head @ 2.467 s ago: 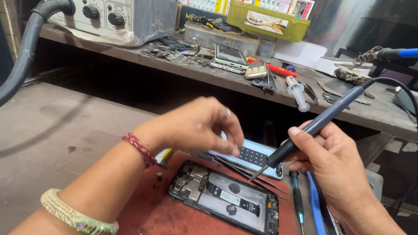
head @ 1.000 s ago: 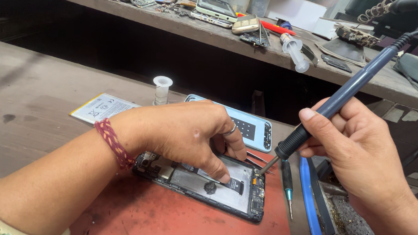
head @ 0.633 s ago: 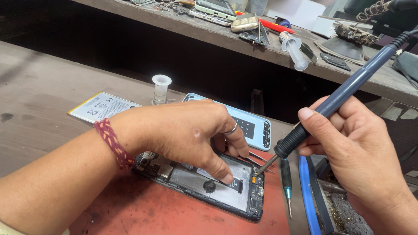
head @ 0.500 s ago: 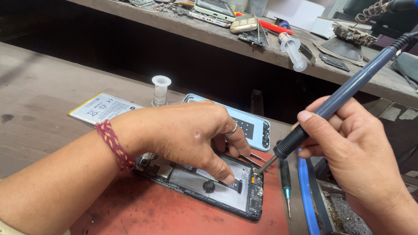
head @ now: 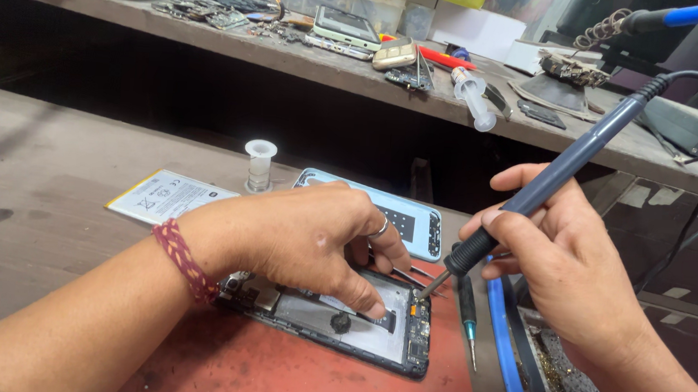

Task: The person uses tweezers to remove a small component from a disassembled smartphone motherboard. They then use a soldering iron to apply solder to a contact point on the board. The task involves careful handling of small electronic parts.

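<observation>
An opened phone (head: 356, 323), its back removed and its circuit parts exposed, lies flat on a red mat (head: 271, 375) at the near edge of a grey workbench (head: 46, 199), low in the centre of the view.

The right hand (head: 573, 269) comes in from 4 o'clock. Its fingers are closed in a pen-like grip around the black collar of a soldering iron (head: 546, 185), whose blue handle slants up toward 1 o'clock and trails a dark cord. The metal tip points down toward 7 o'clock and sits at the phone's upper right corner.

The left hand (head: 305, 234) reaches in from 8 o'clock, palm down, resting over the phone's upper half. Its fingers are curled and pressing down; the forefinger tip lies on the phone's inner plate, and thin tweezers (head: 409, 270) show from under the fingers, though whether they are pinched I cannot tell. A red braided band circles that wrist.

Risks, as a judgement: the tip is very near the left fingertips, so a slip could burn them. Holding the tip in one place too long could scorch small parts or lift a contact. The cord could snag and jerk the iron.

At 12 o'clock of the phone lies a pale blue back cover (head: 397, 216); at 10 o'clock a flat white battery (head: 169, 198) and a small white bottle (head: 259, 165). At 3 o'clock lie a small screwdriver (head: 469, 311) and a blue plastic strip (head: 503, 338).
</observation>
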